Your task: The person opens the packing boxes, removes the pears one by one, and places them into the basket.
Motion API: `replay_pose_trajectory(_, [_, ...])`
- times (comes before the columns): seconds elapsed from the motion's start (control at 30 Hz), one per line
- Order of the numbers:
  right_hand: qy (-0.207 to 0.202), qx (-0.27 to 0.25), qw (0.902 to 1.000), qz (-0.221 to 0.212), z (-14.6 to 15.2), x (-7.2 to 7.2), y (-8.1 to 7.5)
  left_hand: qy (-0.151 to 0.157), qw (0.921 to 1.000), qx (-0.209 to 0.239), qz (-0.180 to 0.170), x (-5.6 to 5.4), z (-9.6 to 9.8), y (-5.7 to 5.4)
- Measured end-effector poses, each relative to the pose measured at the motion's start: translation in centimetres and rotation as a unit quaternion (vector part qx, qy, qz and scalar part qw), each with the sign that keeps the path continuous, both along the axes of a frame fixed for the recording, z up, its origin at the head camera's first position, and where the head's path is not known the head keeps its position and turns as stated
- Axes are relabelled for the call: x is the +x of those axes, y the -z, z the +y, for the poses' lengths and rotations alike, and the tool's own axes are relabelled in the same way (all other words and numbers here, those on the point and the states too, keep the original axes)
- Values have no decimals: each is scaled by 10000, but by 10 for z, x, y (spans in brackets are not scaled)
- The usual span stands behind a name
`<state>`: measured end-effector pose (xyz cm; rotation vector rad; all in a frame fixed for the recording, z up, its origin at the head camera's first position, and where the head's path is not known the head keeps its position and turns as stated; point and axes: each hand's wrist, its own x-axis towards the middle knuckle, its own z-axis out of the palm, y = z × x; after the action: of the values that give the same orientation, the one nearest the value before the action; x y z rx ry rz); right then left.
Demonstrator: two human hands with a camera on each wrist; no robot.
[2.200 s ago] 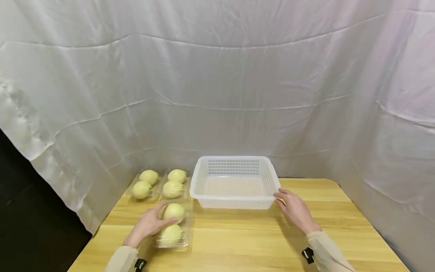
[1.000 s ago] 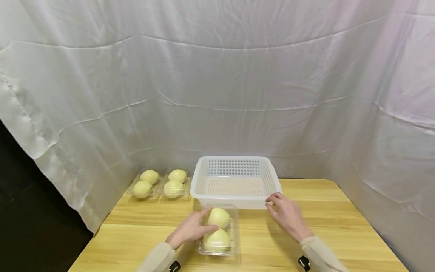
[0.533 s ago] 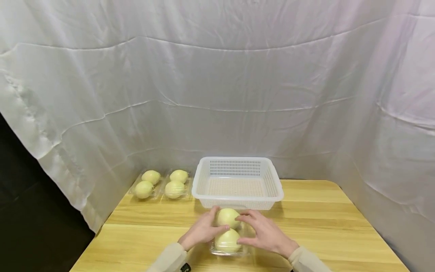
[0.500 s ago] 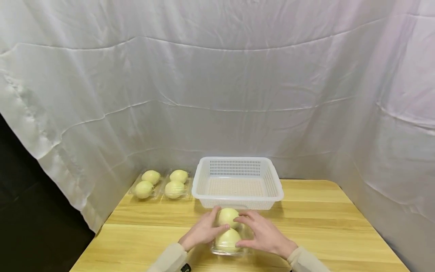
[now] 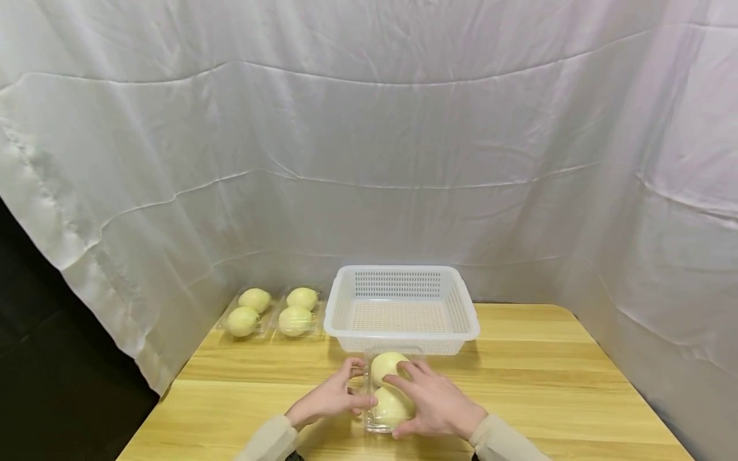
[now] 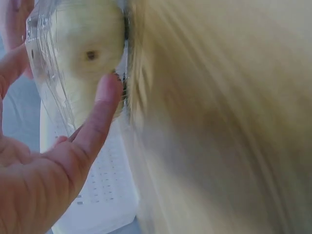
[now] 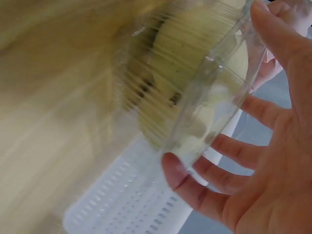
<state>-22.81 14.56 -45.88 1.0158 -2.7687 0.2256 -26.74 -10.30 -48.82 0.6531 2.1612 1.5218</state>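
Note:
A clear plastic box [image 5: 375, 419] with two pale yellow pears [image 5: 391, 408] inside is between my hands, in front of the basket. My right hand [image 5: 435, 400] spans its top and right side, thumb near and fingers far. At its left side, my left hand [image 5: 331, 397] has curled fingers and the thumb against the edge. In the left wrist view, the left thumb [image 6: 97, 114] lies along the plastic beside a pear [image 6: 87, 48]. The right wrist view shows the right fingertips [image 7: 174, 168] at the box wall [image 7: 214, 73].
A white perforated basket [image 5: 401, 342] stands behind the hands with nothing in it. Two more clear boxes of pears, a left one [image 5: 242, 321] and a right one [image 5: 295, 320], sit left of it. A pale curtain [image 5: 369, 160] surrounds the wooden table [image 5: 548, 384].
The left hand has brought the box rightward to the front of the basket. My right hand has left the basket rim and come onto the box. The left fingers have since drawn back to its side.

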Motion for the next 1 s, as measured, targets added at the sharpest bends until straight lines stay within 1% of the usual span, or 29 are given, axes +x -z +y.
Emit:
replay_pose_trajectory(0.1, [43, 188, 9998, -103, -6, 0, -2, 88, 9999, -10, 112, 0, -5, 4])
replay_pose_trajectory(0.2, [120, 310, 9988, -348, -10, 1, -4, 280, 9989, -194, 313, 1, -9, 7])
replay_pose_trajectory(0.3, [186, 371, 9975, -565, -13, 2, -7, 462, 9974, -331, 444, 3, -12, 9])
replay_pose_trajectory(0.47, [34, 633, 9966, -528, -17, -2, -13, 630, 9968, -249, 418, 4, -16, 9])
replay_pose_trajectory(0.57, [3, 823, 9946, -625, -20, -5, -14, 708, 9963, -200, 444, 5, -17, 9])
replay_pose_trajectory(0.67, [123, 920, 9920, -854, -24, -6, -16, 717, 9960, -198, 494, 5, -17, 9])
replay_pose_trajectory(0.73, [212, 950, 9908, -941, -26, -6, -16, 688, 9964, -199, 450, 5, -17, 8])
replay_pose_trajectory(0.87, [288, 944, 9912, -880, -31, -6, -14, 600, 9978, -124, 271, 7, -15, 6])
replay_pose_trajectory(1.0, [339, 840, 9927, -799, -32, -5, -11, 457, 9988, 49, 163, 11, -13, 7])
